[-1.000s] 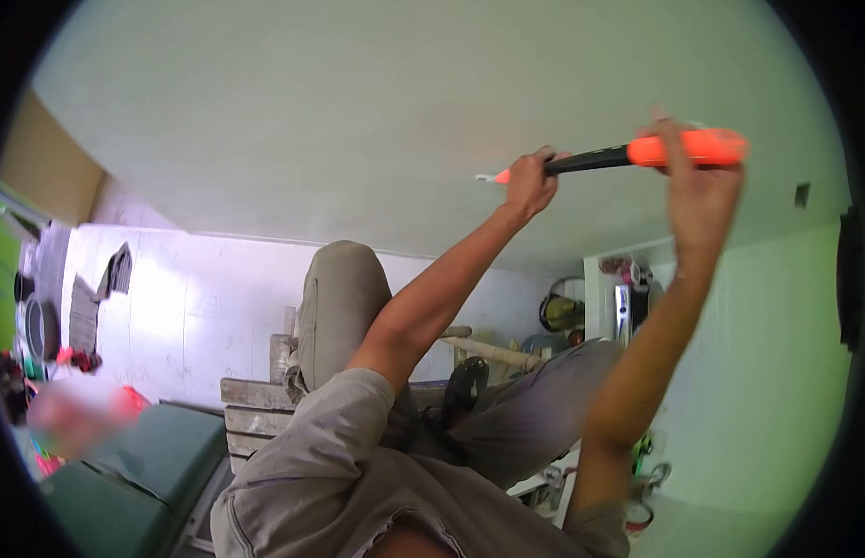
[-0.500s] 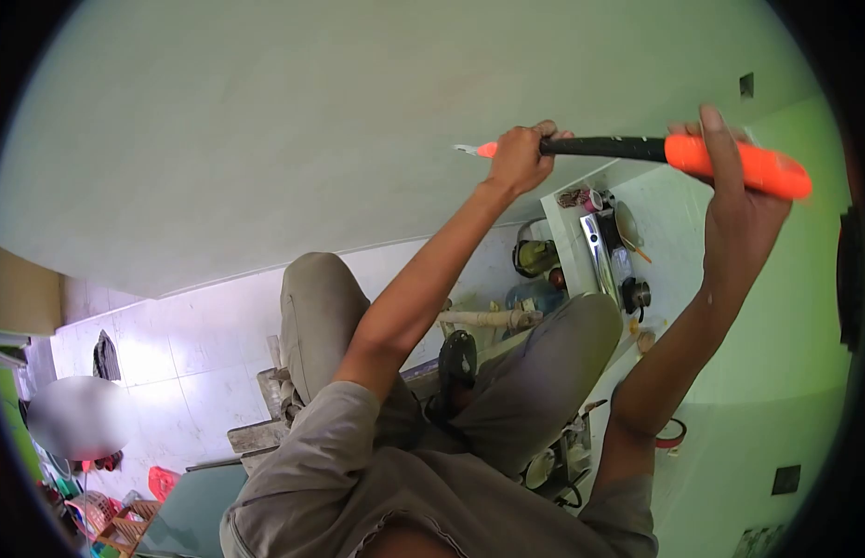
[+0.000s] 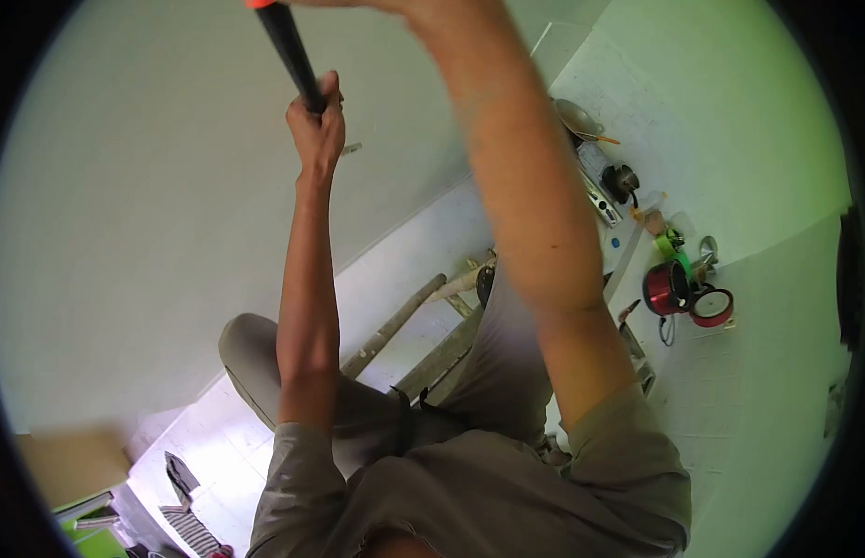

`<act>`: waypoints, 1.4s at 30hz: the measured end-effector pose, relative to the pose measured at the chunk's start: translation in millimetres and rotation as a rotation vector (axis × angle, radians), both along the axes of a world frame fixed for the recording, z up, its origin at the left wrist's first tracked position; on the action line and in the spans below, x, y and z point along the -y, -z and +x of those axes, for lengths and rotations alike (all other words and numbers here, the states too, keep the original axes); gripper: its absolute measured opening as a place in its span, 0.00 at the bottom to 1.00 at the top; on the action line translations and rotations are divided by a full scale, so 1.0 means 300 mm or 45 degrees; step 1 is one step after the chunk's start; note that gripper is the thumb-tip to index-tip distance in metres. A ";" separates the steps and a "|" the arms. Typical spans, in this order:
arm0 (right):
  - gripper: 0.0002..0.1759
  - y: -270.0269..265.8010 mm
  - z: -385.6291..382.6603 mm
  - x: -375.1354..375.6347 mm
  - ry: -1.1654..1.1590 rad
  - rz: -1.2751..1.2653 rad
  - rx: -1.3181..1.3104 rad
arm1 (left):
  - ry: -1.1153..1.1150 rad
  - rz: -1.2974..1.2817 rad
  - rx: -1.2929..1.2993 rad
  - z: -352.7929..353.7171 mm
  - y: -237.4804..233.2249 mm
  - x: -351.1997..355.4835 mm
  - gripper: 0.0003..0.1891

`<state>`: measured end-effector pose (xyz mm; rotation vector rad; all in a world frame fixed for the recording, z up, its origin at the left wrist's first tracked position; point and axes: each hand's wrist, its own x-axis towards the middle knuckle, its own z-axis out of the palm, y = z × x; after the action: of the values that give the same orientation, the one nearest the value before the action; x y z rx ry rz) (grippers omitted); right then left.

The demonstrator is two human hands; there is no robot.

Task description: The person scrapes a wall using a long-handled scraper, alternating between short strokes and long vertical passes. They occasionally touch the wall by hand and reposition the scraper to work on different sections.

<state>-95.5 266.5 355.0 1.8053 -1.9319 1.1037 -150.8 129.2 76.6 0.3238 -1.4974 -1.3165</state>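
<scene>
My left hand [image 3: 318, 130] is wrapped round the black shaft [image 3: 293, 56] of a long-handled scraper, low down near the blade end. Just beyond that fist, a narrow grey blade [image 3: 352, 149] shows close to the pale wall [image 3: 172, 205]. The scraper's orange grip [image 3: 258, 3] barely enters at the top edge of the view. My right arm reaches up across the middle, and my right hand [image 3: 349, 3] is at that grip, mostly cut off by the frame with its fingers hidden.
Below me stands a wooden frame of worn bars [image 3: 395, 325]. To the right are a wok [image 3: 577, 119], a red pot [image 3: 666, 286] and a red-rimmed lid [image 3: 711, 305]. Striped cloth [image 3: 192, 530] lies on the tiled floor at lower left.
The scraper has swung from nearly level to steep, its orange grip moving up and left. Both hands moved left with it, and my view has turned, showing more of the right side.
</scene>
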 end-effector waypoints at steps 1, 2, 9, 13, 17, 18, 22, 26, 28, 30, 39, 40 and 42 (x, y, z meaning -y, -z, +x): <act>0.13 0.007 -0.058 0.004 -0.068 -0.065 0.031 | 0.019 -0.010 0.025 -0.012 -0.010 -0.020 0.25; 0.14 0.008 -0.103 -0.035 -0.118 -0.074 0.114 | 0.034 -0.023 0.063 -0.048 0.003 -0.023 0.25; 0.16 0.170 -0.540 -0.046 0.032 -0.369 0.274 | -0.012 -0.138 0.307 -0.225 0.090 -0.136 0.24; 0.25 0.266 -0.688 0.017 0.095 -0.307 0.370 | -0.027 -0.087 0.318 -0.336 0.230 -0.184 0.24; 0.25 0.324 -0.744 0.016 0.048 -0.310 0.323 | -0.066 -0.091 0.128 -0.422 0.343 -0.206 0.20; 0.27 0.329 -0.761 0.004 0.013 -0.253 0.359 | -0.098 -0.149 0.223 -0.422 0.369 -0.200 0.19; 0.30 0.366 -0.849 -0.025 -0.125 -0.344 0.447 | -0.219 -0.227 0.308 -0.430 0.396 -0.227 0.18; 0.31 0.394 -0.960 -0.047 -0.212 -0.322 0.592 | -0.302 0.060 0.268 -0.436 0.408 -0.267 0.17; 0.34 0.390 -0.991 -0.063 -0.263 -0.289 0.673 | -0.339 0.125 0.181 -0.458 0.413 -0.298 0.17; 0.35 0.385 -1.005 -0.070 -0.312 -0.300 0.763 | -0.362 0.034 0.213 -0.466 0.387 -0.336 0.17; 0.34 0.413 -1.016 -0.049 -0.483 -0.306 1.000 | -0.509 0.097 0.348 -0.454 0.489 -0.339 0.19; 0.34 0.412 -1.027 -0.052 -0.517 -0.303 1.032 | -0.470 0.289 0.213 -0.451 0.528 -0.334 0.18; 0.36 0.440 -1.036 -0.008 -0.523 -0.497 1.188 | -0.341 0.517 0.038 -0.464 0.613 -0.321 0.16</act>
<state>-406.3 269.0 223.1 1.6175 -1.5156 2.6004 -289.8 225.5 -107.2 0.7801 -1.1540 -1.3934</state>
